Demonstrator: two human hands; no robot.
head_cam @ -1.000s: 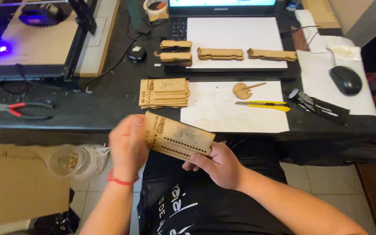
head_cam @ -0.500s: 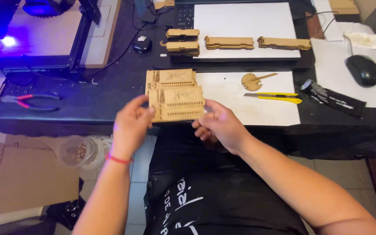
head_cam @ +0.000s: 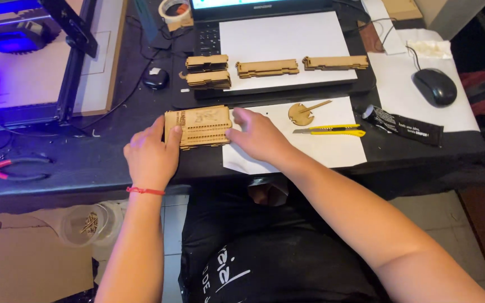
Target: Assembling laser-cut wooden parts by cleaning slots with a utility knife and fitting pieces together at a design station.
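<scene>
A stack of thin laser-cut wooden panels (head_cam: 198, 127) lies flat on the dark desk, just left of a white paper sheet (head_cam: 310, 147). My left hand (head_cam: 150, 156) presses against the stack's left edge, fingers curled on it. My right hand (head_cam: 259, 134) touches the stack's right edge, fingers spread over the paper. Both hands squeeze the stack between them. A red string sits on my left wrist.
Several stacks of wooden pieces (head_cam: 267, 68) rest on a white sheet over a laptop. A round wooden piece (head_cam: 301, 114), a yellow utility knife (head_cam: 332, 131), a black tube (head_cam: 404, 125) and a mouse (head_cam: 435, 86) lie to the right. Red-handled pliers (head_cam: 12, 168) and a laser engraver (head_cam: 26, 62) are to the left.
The wooden panel, held tilted in the air above my lap, came down onto the stack on the desk. Both hands now rest at the stack's two sides.
</scene>
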